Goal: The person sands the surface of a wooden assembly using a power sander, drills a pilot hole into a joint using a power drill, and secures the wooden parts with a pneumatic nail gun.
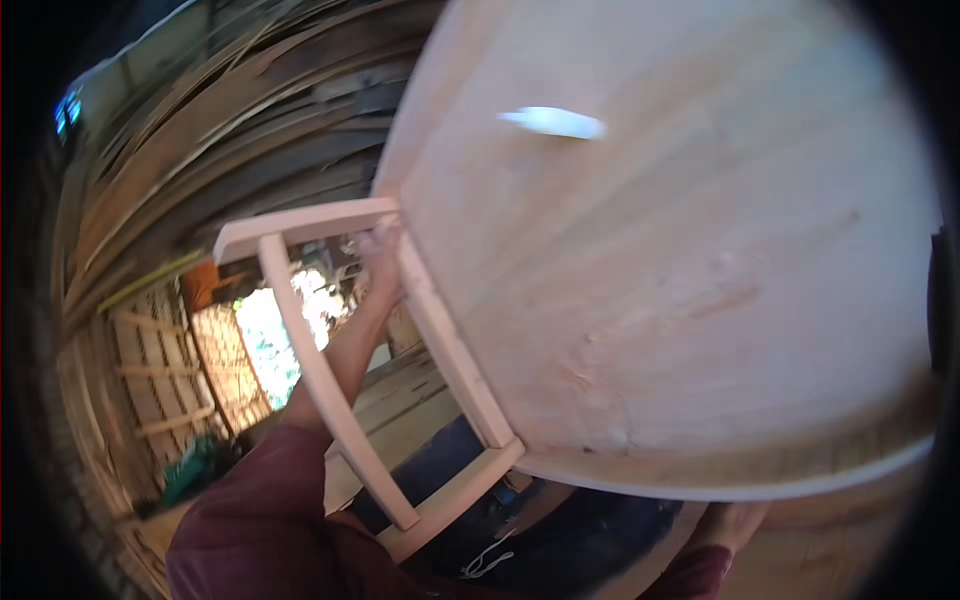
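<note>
A wide, pale wooden panel (620,300) with a curved outline fills the right side, tilted close in front of me. A wooden leg frame (455,365) of square bars joins its left edge. My left hand (381,258) is closed around the frame's bar near the upper corner, my arm reaching up behind the outer crossbar (325,380). Low on the right, my right hand (738,524) is at the panel's bottom rim, its fingers mostly hidden by the panel. A white tapered shape (555,122), smeared by motion, shows against the panel's upper part; I cannot tell what it is.
Long boards (200,130) are stacked along the upper left. A bright opening (275,335) and a slatted wooden wall (160,370) stand beyond my left arm. Something green (190,468) lies at the lower left. A white cord (488,562) hangs over dark cloth below.
</note>
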Motion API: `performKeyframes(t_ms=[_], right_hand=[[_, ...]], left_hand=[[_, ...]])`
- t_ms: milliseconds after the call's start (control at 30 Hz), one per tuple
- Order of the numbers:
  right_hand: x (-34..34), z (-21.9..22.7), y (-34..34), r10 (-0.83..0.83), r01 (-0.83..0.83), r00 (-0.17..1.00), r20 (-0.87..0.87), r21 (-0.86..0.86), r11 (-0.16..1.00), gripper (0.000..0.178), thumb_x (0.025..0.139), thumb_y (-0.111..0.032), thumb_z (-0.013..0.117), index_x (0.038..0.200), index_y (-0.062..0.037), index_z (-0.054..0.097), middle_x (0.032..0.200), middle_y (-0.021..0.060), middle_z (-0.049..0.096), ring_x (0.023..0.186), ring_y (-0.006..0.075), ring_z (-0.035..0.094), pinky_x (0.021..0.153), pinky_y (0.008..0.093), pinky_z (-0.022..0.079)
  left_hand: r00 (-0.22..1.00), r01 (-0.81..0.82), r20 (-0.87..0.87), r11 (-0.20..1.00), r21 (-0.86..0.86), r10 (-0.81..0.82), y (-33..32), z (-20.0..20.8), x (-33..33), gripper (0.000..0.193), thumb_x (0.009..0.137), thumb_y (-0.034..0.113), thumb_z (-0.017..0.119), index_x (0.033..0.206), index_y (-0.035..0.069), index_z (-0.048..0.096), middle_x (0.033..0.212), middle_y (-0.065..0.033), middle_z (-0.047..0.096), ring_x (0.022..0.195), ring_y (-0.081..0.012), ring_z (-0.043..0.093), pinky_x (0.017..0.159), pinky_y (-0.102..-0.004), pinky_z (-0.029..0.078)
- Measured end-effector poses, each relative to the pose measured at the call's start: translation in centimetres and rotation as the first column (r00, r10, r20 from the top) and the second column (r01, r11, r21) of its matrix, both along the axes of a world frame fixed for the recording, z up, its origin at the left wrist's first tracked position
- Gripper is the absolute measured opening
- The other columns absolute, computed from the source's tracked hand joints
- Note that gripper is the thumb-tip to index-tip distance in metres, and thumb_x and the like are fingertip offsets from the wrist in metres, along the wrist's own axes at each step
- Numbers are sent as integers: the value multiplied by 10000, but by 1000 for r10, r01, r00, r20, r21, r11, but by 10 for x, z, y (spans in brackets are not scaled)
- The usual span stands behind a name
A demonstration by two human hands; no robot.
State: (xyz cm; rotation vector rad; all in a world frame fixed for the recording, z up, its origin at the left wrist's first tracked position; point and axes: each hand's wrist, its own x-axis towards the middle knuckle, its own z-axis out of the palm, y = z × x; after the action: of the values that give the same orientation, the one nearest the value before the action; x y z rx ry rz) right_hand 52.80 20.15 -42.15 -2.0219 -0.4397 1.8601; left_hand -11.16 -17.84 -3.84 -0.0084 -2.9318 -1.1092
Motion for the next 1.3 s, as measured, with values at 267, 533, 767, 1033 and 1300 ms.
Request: performKeyframes(t_ms=[267, 533, 767, 1033, 1300], right_hand=[[-1, 132, -1, -218, 216, 966, -141, -32, 976, 279, 952, -288, 661, 1065, -35, 695, 940, 93, 717, 731, 161, 653, 583, 312, 510], [-6, 498, -70, 188, -232, 965, 183, 263, 937, 683, 879, -390, 734, 1420, -80, 455, 969, 54, 615, 689, 105, 569, 465, 278, 429], [-104, 663, -57, 539, -526, 833, 128, 485, 698, 845, 725, -219, 744, 1460, -45, 365, 1215, 255, 597, 756, 262, 665, 625, 308, 561], [-338, 602, -86, 962, -822, 272, -26, 514, 246, 768, 779, 13, 601, 1497, -32, 330, 1139, 209, 668, 961, 278, 684, 817, 353, 549], [-385, 596, -197, 881, -678, 20, 472, 654, -335, 782, 757, -29, 729, 1451, 32, 374, 1117, 276, 675, 990, 366, 717, 851, 412, 558]], left_hand=[[1000, 13, 16, 986, 164, -15, -8, 5, 7, 744, 880, 216, 765, 1416, -41, 319, 1373, -174, 484, 1268, -258, 486, 1084, -370, 378], [992, -124, 29, 988, 91, 122, 2, 38, 23, 664, 943, 309, 693, 1403, -33, 358, 1310, -193, 529, 1176, -271, 551, 1016, -381, 449], [978, -180, 163, 930, 322, 133, 7, 59, 57, 524, 966, 374, 661, 1268, -11, 472, 1117, -171, 631, 962, -275, 638, 891, -410, 518], [475, -780, 727, 145, 609, -496, 41, 184, 101, 657, 962, 594, 593, 1241, 2, 534, 857, -106, 647, 748, -204, 655, 711, -372, 536], [586, -592, 550, 149, 792, -595, -77, 172, 120, 901, 852, 799, 538, 1296, 15, 546, 650, -41, 526, 503, -138, 529, 475, -287, 454]])
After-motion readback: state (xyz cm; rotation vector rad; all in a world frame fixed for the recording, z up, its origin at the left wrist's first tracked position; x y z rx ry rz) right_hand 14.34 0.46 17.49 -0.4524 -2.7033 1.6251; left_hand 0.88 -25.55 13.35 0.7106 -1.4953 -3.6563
